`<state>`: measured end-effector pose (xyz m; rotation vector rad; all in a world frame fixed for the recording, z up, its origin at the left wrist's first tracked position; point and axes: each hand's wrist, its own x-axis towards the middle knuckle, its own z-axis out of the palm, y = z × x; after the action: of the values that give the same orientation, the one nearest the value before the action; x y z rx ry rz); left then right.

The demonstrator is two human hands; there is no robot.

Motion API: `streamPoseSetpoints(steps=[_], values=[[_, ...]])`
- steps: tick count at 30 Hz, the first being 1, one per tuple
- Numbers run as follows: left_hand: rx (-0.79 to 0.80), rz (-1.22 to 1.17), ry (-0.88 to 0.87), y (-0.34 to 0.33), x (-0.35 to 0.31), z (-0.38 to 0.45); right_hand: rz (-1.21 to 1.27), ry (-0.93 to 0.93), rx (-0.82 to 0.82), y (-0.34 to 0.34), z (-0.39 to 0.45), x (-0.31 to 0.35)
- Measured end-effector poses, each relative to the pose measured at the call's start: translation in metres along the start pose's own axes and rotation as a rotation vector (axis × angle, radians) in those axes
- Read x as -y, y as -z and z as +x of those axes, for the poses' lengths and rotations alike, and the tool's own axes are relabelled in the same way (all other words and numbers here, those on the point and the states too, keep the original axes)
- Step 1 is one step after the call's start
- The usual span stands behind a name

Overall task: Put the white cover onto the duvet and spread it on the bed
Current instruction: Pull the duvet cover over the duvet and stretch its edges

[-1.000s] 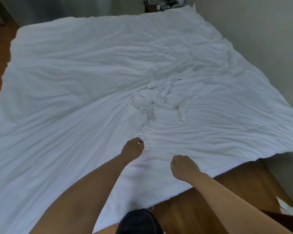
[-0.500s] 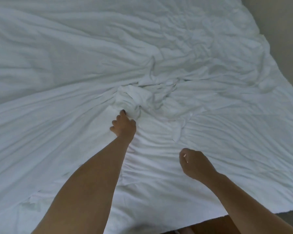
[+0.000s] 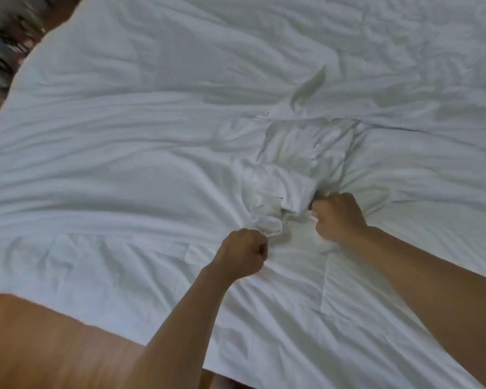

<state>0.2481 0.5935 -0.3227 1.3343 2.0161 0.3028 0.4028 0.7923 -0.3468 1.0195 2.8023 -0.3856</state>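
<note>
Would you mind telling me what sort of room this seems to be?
Most likely a bedroom: a wide white cover spreads over a bed, a wooden floor lies beside it, and both hands grip the bunched fabric.

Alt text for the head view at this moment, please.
Both hands grip bunched white cover in the middle of the bed: left hand fisted on a fold, right hand clutching the crumpled knot. Wrinkled white fabric fills the view; wooden floor shows at lower left.
</note>
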Motion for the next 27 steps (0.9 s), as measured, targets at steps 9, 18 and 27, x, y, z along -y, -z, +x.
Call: streamPoseSetpoints(steps=[9,18,27], values=[[0.089,-0.231,0.074,0.002,-0.020,-0.095,-0.395,-0.028,0.666,0.016,-0.153,-0.074],[0.299,-0.332,0.123,-0.074,-0.019,-0.184,-0.306,0.087,0.224,0.017,-0.147,0.036],[-0.836,-0.787,0.779,-0.020,0.098,-0.198,0.107,0.360,0.395,-0.022,-0.134,0.205]])
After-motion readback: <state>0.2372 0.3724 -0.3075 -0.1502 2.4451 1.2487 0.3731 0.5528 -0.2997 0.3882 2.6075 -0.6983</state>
